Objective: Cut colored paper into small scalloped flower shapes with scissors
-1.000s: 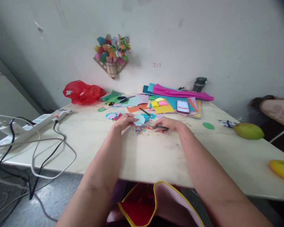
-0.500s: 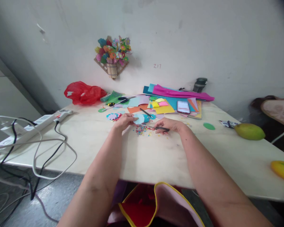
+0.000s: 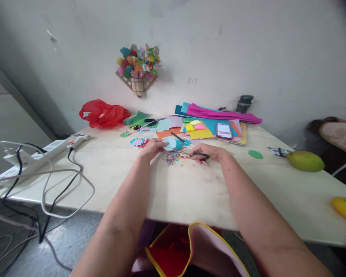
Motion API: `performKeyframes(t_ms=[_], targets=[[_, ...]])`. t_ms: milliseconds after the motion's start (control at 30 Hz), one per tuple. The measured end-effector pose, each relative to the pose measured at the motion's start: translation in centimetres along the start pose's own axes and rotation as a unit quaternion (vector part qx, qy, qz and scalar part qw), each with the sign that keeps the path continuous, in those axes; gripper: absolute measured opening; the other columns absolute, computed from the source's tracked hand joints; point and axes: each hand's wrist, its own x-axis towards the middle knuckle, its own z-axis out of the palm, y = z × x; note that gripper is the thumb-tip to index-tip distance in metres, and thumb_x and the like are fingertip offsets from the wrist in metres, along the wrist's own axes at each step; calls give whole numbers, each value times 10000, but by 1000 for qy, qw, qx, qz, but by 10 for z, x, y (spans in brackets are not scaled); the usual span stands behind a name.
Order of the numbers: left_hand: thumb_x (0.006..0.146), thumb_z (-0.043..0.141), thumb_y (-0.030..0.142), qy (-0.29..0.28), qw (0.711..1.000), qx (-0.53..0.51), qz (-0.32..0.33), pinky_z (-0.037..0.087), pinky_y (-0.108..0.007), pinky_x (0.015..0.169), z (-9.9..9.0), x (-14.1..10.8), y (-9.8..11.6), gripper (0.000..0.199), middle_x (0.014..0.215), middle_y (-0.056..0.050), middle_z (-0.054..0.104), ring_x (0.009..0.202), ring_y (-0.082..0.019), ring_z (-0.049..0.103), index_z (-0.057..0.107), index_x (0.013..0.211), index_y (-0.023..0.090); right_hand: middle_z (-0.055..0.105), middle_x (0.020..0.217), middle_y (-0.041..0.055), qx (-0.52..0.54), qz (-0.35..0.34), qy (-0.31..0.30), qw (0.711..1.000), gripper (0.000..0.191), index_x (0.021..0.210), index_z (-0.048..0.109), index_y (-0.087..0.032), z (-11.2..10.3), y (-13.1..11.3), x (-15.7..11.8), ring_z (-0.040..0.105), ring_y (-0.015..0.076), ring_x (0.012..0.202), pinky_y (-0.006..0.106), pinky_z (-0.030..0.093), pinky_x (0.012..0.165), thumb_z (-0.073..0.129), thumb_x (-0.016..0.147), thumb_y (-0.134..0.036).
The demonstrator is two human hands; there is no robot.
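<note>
My left hand pinches the left edge of a light blue paper piece. Dark-handled scissors are held in my right hand, their blades pointing left along the lower edge of that paper. Small coloured paper scraps lie on the table under the blades. A dark pen rests just behind the paper. To the left of it are layered scalloped paper shapes.
Coloured sheets, a phone and magenta material lie at the back. A red plastic bag sits back left; a power strip with cables is at left. At right are a green oval and a green fruit.
The scissors in my right hand have shifted slightly right and their handles look wider apart. The light blue paper has turned slightly in my left hand.
</note>
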Motion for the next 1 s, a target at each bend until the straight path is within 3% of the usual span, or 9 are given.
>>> performKeyframes(t_ms=[600, 1000], targets=[[502, 806, 166, -60, 996, 49, -47, 536, -265, 582, -1, -2, 2, 203, 582, -73, 661, 554, -163, 642, 648, 592, 75, 551, 535, -36, -44, -15, -15, 999, 425, 882, 677, -129, -1, 2, 2, 453, 54, 422, 183, 314, 399, 754, 645, -473], [514, 806, 160, -70, 993, 65, -67, 515, -258, 553, -1, -3, 2, 199, 574, -65, 658, 514, -142, 608, 646, 601, 80, 542, 530, -29, -60, -20, -20, 998, 427, 893, 695, -122, 2, -1, 3, 469, 66, 451, 189, 324, 411, 751, 644, -465]])
